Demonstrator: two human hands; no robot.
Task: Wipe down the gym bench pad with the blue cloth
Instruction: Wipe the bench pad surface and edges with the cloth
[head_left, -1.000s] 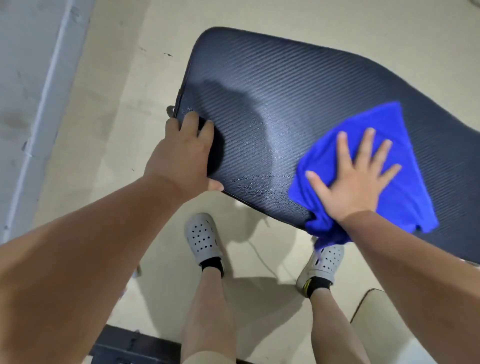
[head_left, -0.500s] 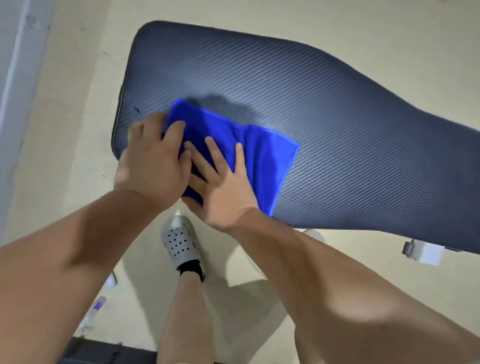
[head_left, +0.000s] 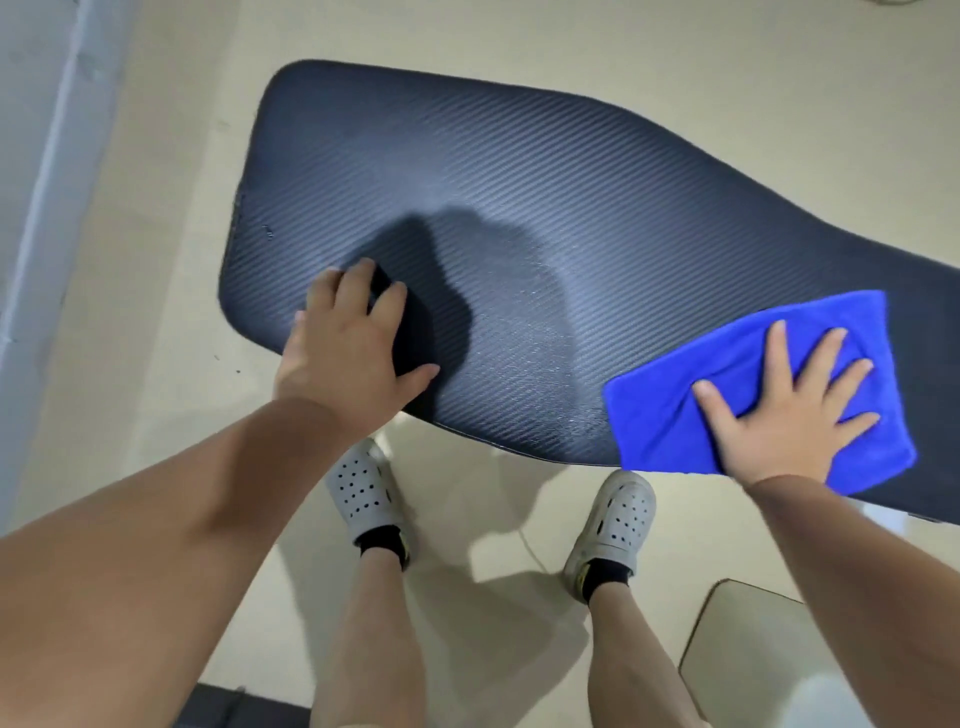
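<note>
1. Beneath us, a beige floor (head_left: 156, 218) fills the view, with a pale wall (head_left: 31, 182) running along its left side.
2. We stand over the gym bench pad (head_left: 519, 218), a long dark cushion with a ribbed, carbon-weave texture, its rounded end to the left and its length running off the right edge.
3. Our left forearm reaches in from the lower left; our right forearm comes in from the lower right.
4. The blue cloth (head_left: 675, 395) lies folded flat on the pad's near edge at the right, one corner hanging slightly past it.
5. Our right hand (head_left: 784, 415) presses palm-down on the cloth, fingers spread wide and straight, pinning rather than gripping it.
6. Our left hand (head_left: 348, 353) rests on the pad near its rounded end, well apart from the cloth, fingers loosely curled and thumb out, holding nothing.
7. Below the pad's edge stand our two grey perforated clogs, left (head_left: 363, 488) and right (head_left: 618, 519), worn with black socks.
</note>
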